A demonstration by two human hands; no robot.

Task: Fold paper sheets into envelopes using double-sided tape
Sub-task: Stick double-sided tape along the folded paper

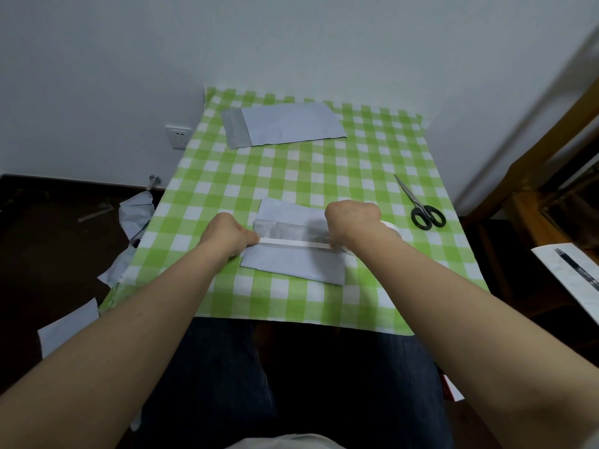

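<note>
Paper sheet (291,264), partly folded, lies on the green-checked tabletop (291,176). A finished envelope (285,128) sits well beyond the sheet. At the sheet's left edge the left hand (227,233) pinches one end of a tape strip (291,243). At its right edge the right hand (351,222) curls around the mostly hidden tape roll (392,227). Scissors (421,209) lie well apart to the sheet's right.

Likely risks: neither hand pins the sheet, so it may slide. Uneven tension could lay the strip crooked or wrinkled. Reaching for the scissors means letting go of one end.
</note>
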